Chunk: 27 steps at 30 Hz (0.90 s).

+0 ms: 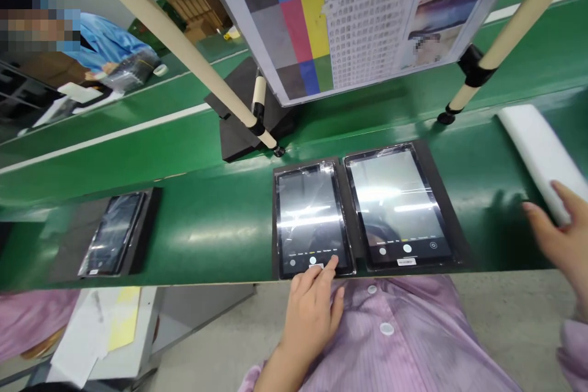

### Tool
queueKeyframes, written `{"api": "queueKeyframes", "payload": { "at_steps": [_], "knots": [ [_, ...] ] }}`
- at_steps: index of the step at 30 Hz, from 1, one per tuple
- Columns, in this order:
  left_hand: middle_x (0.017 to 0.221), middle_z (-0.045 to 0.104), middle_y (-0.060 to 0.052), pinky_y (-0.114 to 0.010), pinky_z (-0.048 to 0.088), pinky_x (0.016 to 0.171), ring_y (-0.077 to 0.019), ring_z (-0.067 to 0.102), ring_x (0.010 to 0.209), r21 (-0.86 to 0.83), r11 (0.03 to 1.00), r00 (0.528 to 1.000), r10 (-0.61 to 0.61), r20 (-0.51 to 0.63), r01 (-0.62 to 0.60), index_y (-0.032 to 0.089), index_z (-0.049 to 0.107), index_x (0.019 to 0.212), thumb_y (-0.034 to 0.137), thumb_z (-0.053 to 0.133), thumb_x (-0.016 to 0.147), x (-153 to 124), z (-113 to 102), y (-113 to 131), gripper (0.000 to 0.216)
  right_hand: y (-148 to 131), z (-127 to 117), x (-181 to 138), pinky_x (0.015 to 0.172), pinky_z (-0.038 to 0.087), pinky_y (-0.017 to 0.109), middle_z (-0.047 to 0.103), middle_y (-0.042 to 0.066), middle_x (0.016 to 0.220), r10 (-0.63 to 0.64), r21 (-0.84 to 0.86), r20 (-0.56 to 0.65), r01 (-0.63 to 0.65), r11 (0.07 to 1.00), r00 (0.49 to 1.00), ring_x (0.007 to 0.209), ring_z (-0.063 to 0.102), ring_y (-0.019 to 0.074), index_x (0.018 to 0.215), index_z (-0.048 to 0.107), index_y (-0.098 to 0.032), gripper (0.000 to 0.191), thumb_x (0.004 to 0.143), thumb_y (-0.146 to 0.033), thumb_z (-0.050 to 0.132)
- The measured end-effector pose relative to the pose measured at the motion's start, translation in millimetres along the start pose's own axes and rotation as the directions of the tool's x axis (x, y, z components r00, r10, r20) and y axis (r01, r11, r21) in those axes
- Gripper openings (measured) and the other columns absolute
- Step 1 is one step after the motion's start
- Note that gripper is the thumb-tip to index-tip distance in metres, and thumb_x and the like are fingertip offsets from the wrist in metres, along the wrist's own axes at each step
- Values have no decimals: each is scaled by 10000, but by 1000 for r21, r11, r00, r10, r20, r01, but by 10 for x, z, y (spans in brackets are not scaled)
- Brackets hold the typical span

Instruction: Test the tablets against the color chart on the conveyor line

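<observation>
My left hand (pixel 315 306) reaches over the table's front edge, fingers extended, with a fingertip on the lower screen of a tablet (pixel 310 208). Beside that one lies a second tablet (pixel 395 196), also lit and showing a camera screen with a round shutter button. Both rest on dark pads. Over at the right edge, my right hand (pixel 567 236) has thumb and finger spread near the end of a long white block (pixel 542 147). One finger overlaps the block; whether it presses on it I cannot tell.
A poster board with colour squares (pixel 303 18) stands behind the tablets on beige poles (pixel 184 49). Another tablet (pixel 117 233) lies on a dark pad at the left. Black foam pieces (pixel 239 128) sit by a pole foot. A person in blue (pixel 110 37) holds a wrapped item across the green table.
</observation>
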<state>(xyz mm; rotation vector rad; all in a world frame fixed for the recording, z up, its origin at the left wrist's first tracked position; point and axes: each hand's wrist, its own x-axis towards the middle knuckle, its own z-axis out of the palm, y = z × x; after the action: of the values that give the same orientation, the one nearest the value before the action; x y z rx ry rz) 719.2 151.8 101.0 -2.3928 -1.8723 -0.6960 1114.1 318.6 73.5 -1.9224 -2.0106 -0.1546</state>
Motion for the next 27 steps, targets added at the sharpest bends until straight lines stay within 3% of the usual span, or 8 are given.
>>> {"api": "queueKeyframes", "payload": {
  "at_steps": [1,4,8,12,15,17,23,27],
  "knots": [
    [1027,729,-86,-327,449,751,-208,592,884,9,1000,1000,-15,15,15,112,531,1314,200,446,961,-17,-3,-12,374,-170,-22,-28,848,483,702,488,320,1332,116,51,20,-116,992,993,1187,532,525,1265,617,-92,602,912,-557,471],
    [1081,704,-109,-353,481,828,-230,582,954,6,997,997,-75,-20,75,151,493,1353,261,524,942,-126,-58,-172,426,-625,-60,-153,904,573,507,501,226,1417,99,417,318,-233,879,943,1273,532,411,1357,561,-169,680,848,-620,547],
    [1427,493,-223,-563,458,988,-370,496,1268,-19,953,953,-301,-25,301,174,328,1479,476,657,854,-324,-101,-640,768,-919,3,-301,1181,317,524,348,106,1582,-51,683,533,-394,615,845,1449,328,338,1536,319,-261,847,810,-597,599],
    [1398,525,-237,-606,468,1011,-414,557,1253,-144,760,767,-595,242,634,148,244,1529,664,676,714,-413,-50,-995,1057,-988,92,-367,1229,160,527,275,46,1619,-48,700,532,-408,586,845,1504,169,303,1554,284,-297,881,772,-482,646],
    [1345,601,-196,-589,482,1015,-406,625,1176,-189,634,659,-691,298,750,168,287,1519,664,743,599,-371,-39,-1024,1140,-983,105,-380,1230,139,549,274,36,1618,-38,677,488,-351,647,872,1503,173,303,1552,291,-315,890,756,-426,673],
    [1327,627,-179,-576,496,1005,-403,643,1152,-201,617,648,-702,294,761,175,361,1486,637,764,573,-315,-43,-972,1099,-936,81,-377,1229,147,549,282,46,1614,-22,689,488,-369,624,873,1496,196,312,1547,310,-299,903,742,-433,694],
    [1137,738,-119,-508,574,890,-359,728,950,-298,615,684,-651,329,730,201,560,1327,543,779,575,-111,1,-868,855,-669,-34,-347,1204,276,500,358,76,1570,124,751,575,-582,313,809,1478,222,309,1475,432,-263,881,701,-573,716],
    [958,765,-78,-480,586,816,-317,733,804,-344,579,673,-659,337,739,193,602,1261,501,782,545,51,-12,-918,799,-630,-58,-349,1199,293,506,405,67,1541,197,777,542,-577,252,817,1460,263,310,1401,516,-289,777,709,-589,703]
  ]
}}
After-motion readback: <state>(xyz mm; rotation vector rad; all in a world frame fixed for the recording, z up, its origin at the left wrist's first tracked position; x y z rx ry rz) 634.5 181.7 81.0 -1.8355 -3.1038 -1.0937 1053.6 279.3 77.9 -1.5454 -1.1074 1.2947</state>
